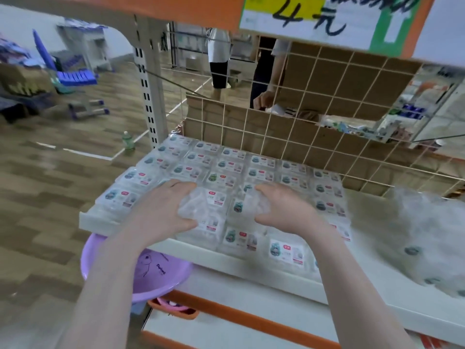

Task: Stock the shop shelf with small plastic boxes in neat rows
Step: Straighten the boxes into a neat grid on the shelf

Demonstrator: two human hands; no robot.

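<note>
Your left hand and right hand clamp a clear box stack between them, squaring its row.

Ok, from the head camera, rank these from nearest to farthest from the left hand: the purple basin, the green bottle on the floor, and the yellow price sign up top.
1. Purple basin: just below the left hand, under the shelf edge.
2. Green bottle: on the floor, up and left of the hand.
3. Yellow price sign: top right, overhead.
</note>
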